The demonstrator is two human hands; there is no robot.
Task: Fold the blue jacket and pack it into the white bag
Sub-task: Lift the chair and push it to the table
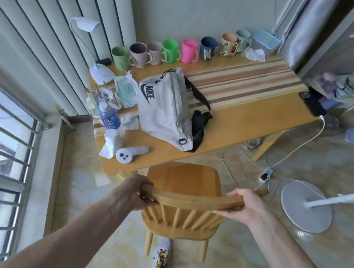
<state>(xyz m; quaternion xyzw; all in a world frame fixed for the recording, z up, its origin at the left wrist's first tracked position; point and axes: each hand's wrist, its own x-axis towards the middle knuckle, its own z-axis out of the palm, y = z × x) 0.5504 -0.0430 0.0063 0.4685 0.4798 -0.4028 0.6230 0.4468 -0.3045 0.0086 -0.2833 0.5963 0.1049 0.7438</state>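
Hands: left (136,191), right (244,206) grip curved wooden chair back (191,199).

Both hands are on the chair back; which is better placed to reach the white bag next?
Probably the left hand: the white bag lies left of centre on the table. The right hand sits further off.

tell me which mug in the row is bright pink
The pink mug, fifth from the left, between the green mug and the dark blue mug.
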